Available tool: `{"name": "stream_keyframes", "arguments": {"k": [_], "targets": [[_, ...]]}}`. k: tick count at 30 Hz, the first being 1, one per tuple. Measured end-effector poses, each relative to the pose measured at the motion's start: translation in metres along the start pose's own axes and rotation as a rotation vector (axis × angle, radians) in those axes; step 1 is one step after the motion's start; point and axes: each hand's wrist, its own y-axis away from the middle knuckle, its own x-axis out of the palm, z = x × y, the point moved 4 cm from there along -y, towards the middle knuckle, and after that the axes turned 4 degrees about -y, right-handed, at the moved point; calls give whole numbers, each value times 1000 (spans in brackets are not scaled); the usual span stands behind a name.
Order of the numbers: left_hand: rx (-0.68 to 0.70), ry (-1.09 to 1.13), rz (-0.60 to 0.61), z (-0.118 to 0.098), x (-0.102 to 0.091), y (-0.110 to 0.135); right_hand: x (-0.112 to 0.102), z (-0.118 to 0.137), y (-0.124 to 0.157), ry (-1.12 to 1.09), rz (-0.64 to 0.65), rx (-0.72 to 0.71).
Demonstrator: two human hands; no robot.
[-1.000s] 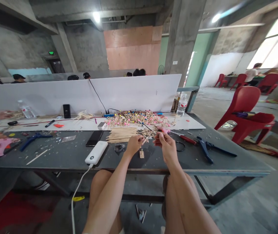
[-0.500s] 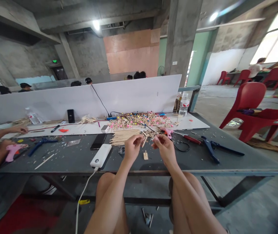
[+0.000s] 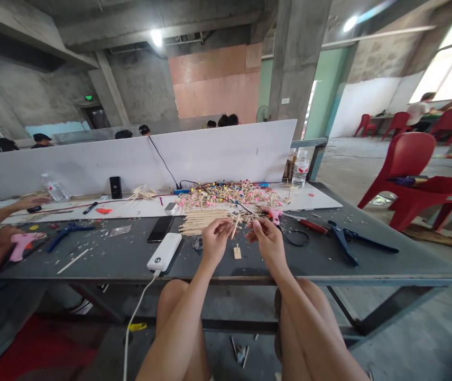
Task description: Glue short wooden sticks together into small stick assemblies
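Over the near middle of the table, my left hand is closed in a pinch on a short wooden stick, which slants up from the fingertips. A little to its right is my right hand, fingers bent and slightly apart; I see nothing held in it. On the tabletop below and between both hands lies a small flat piece of joined wooden sticks. A stack of long wooden sticks lies beyond my left hand. Just behind my right hand is a pink glue gun.
A heap of stick pieces with coloured ends covers the white board. Left are a white power bank with cable and a dark phone. Right lie blue-handled cutters and a red-handled tool. A co-worker's hand is far left.
My right hand's fingers have loosened slightly apart. My left hand keeps the stick in nearly the same place. The co-worker's far arm at the left has shifted.
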Motion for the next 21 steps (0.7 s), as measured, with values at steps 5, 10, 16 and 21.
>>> {"name": "stream_keyframes", "arguments": {"k": [5,10,16,21], "targets": [[-31,62,19,-7,2,-1,5,-7,2,-204,65,213],[-43,44,55,-10,1,-3,10,-11,4,-281,187,305],[-31,18,132,-14,-5,-3,-27,-7,-22,-550,23,251],[21,-63,196,-19,-16,0,-80,-3,-37,-480,-391,75]]}}
